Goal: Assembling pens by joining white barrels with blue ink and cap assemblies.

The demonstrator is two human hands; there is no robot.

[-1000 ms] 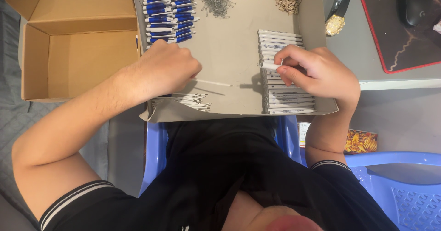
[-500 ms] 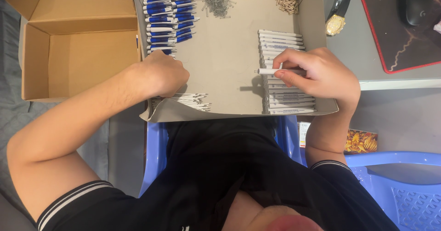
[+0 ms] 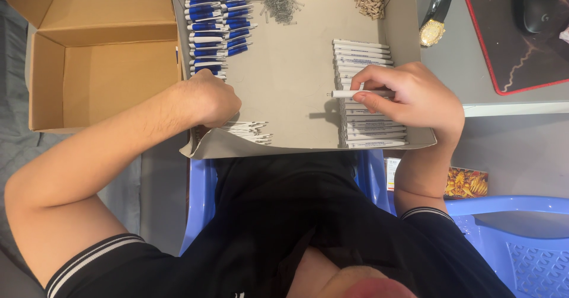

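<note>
In the shallow tray [image 3: 296,79], pen halves [image 3: 216,28] lie at ten o'clock, springs [image 3: 280,6] at twelve, small tips [image 3: 371,0] at one. Pen barrels [image 3: 364,58] stack at three, refills [image 3: 249,131] at seven. An open box [image 3: 101,73] sits at nine o'clock beside the tray.

**Grey tray and its load**

Tray [image 3: 296,79] carries: blue-and-white pen parts [image 3: 216,28] stacked at far left corner; springs [image 3: 280,6] at far edge, middle; tan small parts [image 3: 371,2] at far right corner; white barrels [image 3: 363,58] in a row along right edge; thin white refills [image 3: 252,131] at near edge, left.

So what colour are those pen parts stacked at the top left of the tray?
Blue and white pen parts, clearest in the head view.
</note>
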